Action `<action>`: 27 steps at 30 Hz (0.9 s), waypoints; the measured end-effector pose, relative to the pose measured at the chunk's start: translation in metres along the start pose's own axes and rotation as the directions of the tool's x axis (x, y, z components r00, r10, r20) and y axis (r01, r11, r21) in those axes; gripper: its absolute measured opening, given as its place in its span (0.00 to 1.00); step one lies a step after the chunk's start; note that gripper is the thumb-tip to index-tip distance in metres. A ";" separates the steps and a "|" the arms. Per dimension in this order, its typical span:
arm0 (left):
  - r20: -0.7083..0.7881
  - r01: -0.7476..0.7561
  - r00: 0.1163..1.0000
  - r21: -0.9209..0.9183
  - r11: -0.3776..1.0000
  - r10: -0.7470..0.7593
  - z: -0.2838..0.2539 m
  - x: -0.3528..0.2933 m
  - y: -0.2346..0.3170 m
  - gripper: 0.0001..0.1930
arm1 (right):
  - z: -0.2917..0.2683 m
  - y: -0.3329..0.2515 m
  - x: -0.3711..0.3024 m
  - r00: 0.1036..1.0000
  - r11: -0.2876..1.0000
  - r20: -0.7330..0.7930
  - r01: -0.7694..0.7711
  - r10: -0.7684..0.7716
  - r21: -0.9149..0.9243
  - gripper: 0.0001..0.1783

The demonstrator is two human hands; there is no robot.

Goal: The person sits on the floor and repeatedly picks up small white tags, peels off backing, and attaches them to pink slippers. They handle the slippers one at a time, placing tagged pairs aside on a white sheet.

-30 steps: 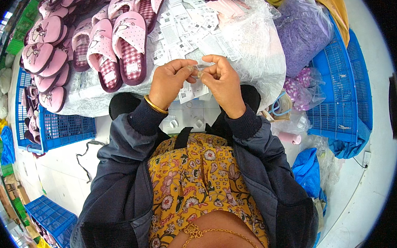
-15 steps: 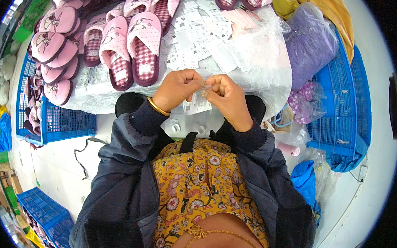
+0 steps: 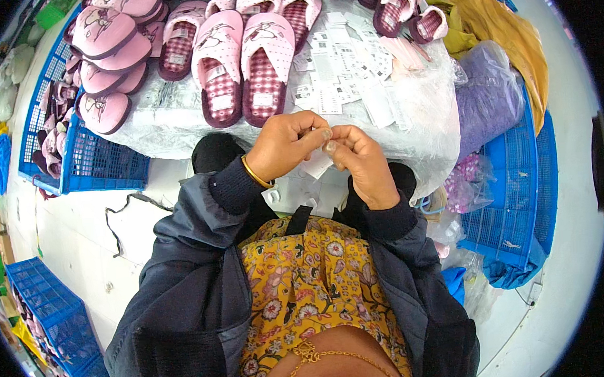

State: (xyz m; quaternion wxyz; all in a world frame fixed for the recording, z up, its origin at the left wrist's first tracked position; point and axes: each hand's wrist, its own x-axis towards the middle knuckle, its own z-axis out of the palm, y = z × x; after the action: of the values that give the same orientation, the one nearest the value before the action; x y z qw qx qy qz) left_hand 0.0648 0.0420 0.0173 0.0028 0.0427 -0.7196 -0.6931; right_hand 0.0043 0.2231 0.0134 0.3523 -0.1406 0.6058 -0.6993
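Note:
My left hand [image 3: 280, 147] and my right hand [image 3: 366, 167] meet fingertip to fingertip at the near edge of a plastic-wrapped work surface [image 3: 163, 128]. Both are closed in a pinch, and a small white paper tag [image 3: 316, 165] hangs beneath the fingers. What lies right between the fingertips is too small to make out. Just beyond my left hand stands a pair of pink slippers with checked maroon insoles, a left slipper [image 3: 218, 69] and a right slipper [image 3: 263, 70], each with a white label inside. Loose printed tags [image 3: 339, 65] are spread beyond my hands.
Stacked pink slippers [image 3: 104, 31] cover the surface's left side; smaller slippers [image 3: 394, 6] sit far right. Blue crates [image 3: 103, 159] flank it, with another blue crate [image 3: 53, 307] at lower left. A purple bundle [image 3: 487, 91] and yellow cloth [image 3: 507, 31] lie to the right.
The view has shifted, so the slippers and surface appear further right. My hands stay pinched together, with the fingertips now closer and the tag turned.

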 end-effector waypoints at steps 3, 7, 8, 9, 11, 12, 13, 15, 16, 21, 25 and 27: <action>-0.047 -0.370 0.877 0.570 0.734 0.479 -0.047 0.002 -0.007 0.08 | 0.007 -0.006 -0.004 0.994 0.894 0.081 0.104 -0.076 -0.437 0.07; 0.228 -0.357 0.754 0.929 0.092 0.616 -0.127 0.017 0.023 0.19 | -0.003 -0.021 -0.015 0.888 0.966 0.454 0.175 -0.071 -0.192 0.05; 0.277 -0.346 0.768 0.938 0.011 0.578 -0.140 0.021 0.025 0.21 | 0.001 -0.023 -0.014 0.895 0.890 0.418 0.310 -0.154 -0.336 0.04; 0.327 -0.345 0.779 0.936 -0.071 0.535 -0.147 0.025 0.027 0.20 | 0.005 -0.026 -0.014 0.887 0.774 0.393 0.420 -0.242 -0.473 0.03; 0.422 -0.418 0.761 0.900 -0.124 0.492 -0.155 0.032 0.029 0.23 | 0.012 -0.041 -0.021 0.874 0.709 0.391 0.470 -0.290 -0.526 0.03; 0.469 -0.457 0.748 0.877 -0.147 0.469 -0.158 0.036 0.028 0.24 | 0.015 -0.048 -0.022 0.856 0.758 0.429 0.477 -0.288 -0.444 0.04; 0.499 -0.480 0.750 0.862 -0.163 0.434 -0.162 0.042 0.027 0.24 | 0.017 -0.053 -0.023 0.836 0.801 0.464 0.479 -0.292 -0.359 0.04; 0.515 -0.493 0.741 0.853 -0.172 0.431 -0.165 0.046 0.022 0.24 | 0.023 -0.068 -0.031 0.803 0.902 0.542 0.396 -0.248 -0.174 0.05; 0.522 -0.500 0.737 0.848 -0.173 0.429 -0.166 0.049 0.019 0.24 | 0.025 -0.069 -0.029 0.768 0.882 0.569 0.447 -0.293 -0.149 0.05; 0.530 -0.499 0.751 0.846 -0.188 0.394 -0.170 0.057 0.022 0.22 | 0.057 -0.051 0.031 0.850 0.868 0.417 0.440 -0.321 -0.230 0.05; 0.547 -0.519 0.766 0.836 -0.178 0.338 -0.170 0.066 0.031 0.16 | 0.082 -0.010 0.094 0.963 0.972 0.142 0.233 -0.229 -0.013 0.09; 0.542 -0.530 0.755 0.836 -0.142 0.369 -0.172 0.072 0.029 0.12 | 0.092 -0.001 0.115 0.978 0.974 0.022 0.208 -0.207 -0.089 0.11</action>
State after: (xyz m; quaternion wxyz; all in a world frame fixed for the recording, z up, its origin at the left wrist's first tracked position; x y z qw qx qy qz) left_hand 0.0026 -0.1328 0.0495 0.1689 -0.2598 -0.9503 0.0305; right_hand -0.0203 0.0779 0.0087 0.2745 -0.2231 0.6167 -0.7032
